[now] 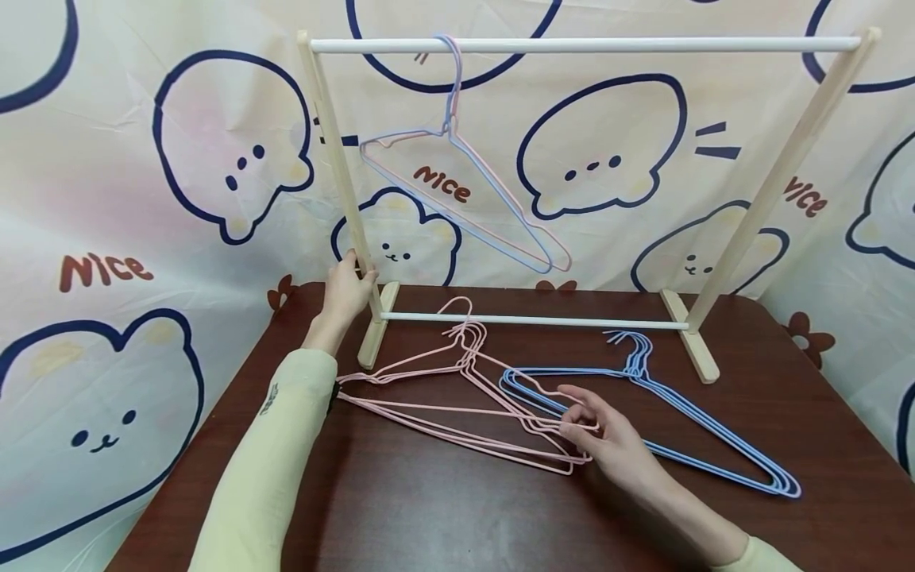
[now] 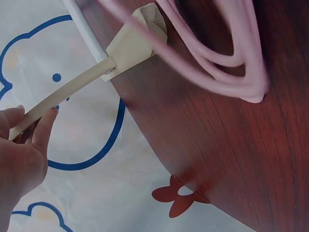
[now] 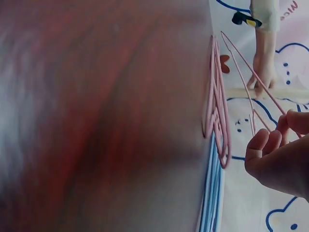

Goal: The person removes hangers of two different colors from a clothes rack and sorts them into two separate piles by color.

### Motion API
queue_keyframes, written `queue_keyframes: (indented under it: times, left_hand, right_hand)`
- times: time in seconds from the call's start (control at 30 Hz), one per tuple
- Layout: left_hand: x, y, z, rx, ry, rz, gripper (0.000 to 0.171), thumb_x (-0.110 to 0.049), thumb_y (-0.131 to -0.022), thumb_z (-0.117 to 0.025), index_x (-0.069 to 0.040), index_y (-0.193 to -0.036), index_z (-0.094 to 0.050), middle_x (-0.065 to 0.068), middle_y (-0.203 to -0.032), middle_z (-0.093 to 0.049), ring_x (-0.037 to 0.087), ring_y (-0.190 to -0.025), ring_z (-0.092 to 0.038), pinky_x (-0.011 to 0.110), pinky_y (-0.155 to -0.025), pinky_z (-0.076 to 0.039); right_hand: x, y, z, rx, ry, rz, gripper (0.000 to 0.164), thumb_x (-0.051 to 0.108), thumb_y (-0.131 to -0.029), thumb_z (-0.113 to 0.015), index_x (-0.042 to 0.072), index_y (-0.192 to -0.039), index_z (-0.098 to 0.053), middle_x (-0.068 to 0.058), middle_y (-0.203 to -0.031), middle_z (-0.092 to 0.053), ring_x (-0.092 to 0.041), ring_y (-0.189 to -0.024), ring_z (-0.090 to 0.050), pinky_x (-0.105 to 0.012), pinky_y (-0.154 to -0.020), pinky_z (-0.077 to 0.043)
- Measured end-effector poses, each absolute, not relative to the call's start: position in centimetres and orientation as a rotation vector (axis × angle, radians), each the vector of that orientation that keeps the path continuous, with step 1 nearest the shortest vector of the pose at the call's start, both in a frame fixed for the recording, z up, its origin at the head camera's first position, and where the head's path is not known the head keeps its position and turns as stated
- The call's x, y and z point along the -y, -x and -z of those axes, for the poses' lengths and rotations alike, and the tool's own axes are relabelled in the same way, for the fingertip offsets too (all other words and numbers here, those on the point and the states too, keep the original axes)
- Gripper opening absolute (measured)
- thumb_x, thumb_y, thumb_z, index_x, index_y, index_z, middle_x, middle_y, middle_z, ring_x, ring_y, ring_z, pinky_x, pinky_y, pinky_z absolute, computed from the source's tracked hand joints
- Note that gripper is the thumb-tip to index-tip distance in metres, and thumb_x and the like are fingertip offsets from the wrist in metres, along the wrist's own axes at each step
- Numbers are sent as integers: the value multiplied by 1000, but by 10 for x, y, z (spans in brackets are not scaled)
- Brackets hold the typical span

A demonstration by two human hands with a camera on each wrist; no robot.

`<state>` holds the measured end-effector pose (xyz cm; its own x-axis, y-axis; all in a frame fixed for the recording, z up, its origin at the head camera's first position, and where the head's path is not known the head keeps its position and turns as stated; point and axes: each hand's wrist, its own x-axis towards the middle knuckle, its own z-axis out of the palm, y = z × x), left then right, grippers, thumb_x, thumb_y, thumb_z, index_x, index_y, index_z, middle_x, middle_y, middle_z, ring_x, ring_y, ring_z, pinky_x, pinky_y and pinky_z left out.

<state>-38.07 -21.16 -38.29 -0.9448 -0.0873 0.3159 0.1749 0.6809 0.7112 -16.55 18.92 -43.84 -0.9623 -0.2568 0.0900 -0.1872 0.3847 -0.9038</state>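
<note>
My left hand (image 1: pixel 346 292) grips the left wooden post (image 1: pixel 341 171) of a hanger rack, low down near its foot. In the left wrist view the thumb and fingers close around that post (image 2: pixel 72 89). My right hand (image 1: pixel 608 437) pinches the lower right corner of a pink clothes hanger (image 3: pixel 256 74). This hanger is tilted up, apart from the pile in the right wrist view. Beneath it, several pink hangers (image 1: pixel 468 365) lie overlapped on the table. Several blue hangers (image 1: pixel 636 369) are stacked to their right, partly behind my right hand.
A blue hanger (image 1: pixel 472 229) and a pink hanger (image 1: pixel 561 246) hang together from the white top rod (image 1: pixel 643 45), left of its middle. A lower white rod (image 1: pixel 536 320) joins the rack's feet. Behind the dark wooden table (image 1: pixel 457 524) hangs a cartoon-printed cloth (image 1: pixel 236 24).
</note>
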Motion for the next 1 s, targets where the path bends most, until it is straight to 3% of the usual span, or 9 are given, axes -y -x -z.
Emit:
queue_keyframes:
  times: [0.3, 0.5, 0.63, 0.73, 0.87, 1.0]
  left_hand:
    - [210, 380, 381, 2580, 71, 1123, 32, -12, -101, -55, 5, -127, -51, 32, -123, -62, 46, -109, -65, 54, -86, -59]
    - [211, 381, 382, 2582, 65, 1120, 31, -14, -101, -55, 4, -126, -51, 31, -123, -62, 45, -109, -65, 53, -86, -59]
    - [212, 381, 383, 2586, 70, 1120, 32, -15, -101, -55, 4, -126, -51, 31, -122, -62, 45, -109, -65, 53, -85, -59]
    - [212, 381, 383, 2588, 66, 1130, 32, -15, -101, -55, 4, -127, -51, 31, -122, -62, 45, -109, -65, 54, -85, -59]
    - [211, 381, 383, 2586, 58, 1125, 32, -15, -100, -57, 3, -127, -52, 30, -121, -63, 45, -109, -65, 53, -85, -60]
    - [211, 381, 383, 2593, 60, 1097, 33, -15, -101, -55, 4, -127, -51, 31, -121, -63, 45, -108, -65, 53, -85, -59]
  right_hand:
    - [-185, 163, 437, -2592, 260, 1486, 51, 20, -94, -68, 8, -141, -50, -11, -108, -58, -14, -89, -54, -22, -69, -46]
    - [-190, 163, 437, -2748, 350, 1244, 50, 26, -94, -68, 10, -140, -55, -9, -122, -59, -24, -111, -46, -28, -81, -42]
    - [-192, 163, 438, -2825, 391, 1140, 50, 25, -93, -69, 10, -139, -56, -7, -112, -58, -22, -97, -39, -27, -71, -36]
    - [-192, 162, 437, -2861, 427, 1082, 50, 27, -93, -69, 12, -139, -56, -6, -115, -59, -20, -99, -39, -29, -74, -39]
    - [-191, 163, 428, -2931, 526, 1041, 48, 25, -94, -69, 15, -139, -56, -6, -129, -59, -22, -112, -44, -40, -87, -45]
    - [-189, 168, 412, -3030, 583, 1048, 48, 23, -95, -69, 14, -139, -55, -7, -128, -61, -24, -115, -46, -43, -89, -45]
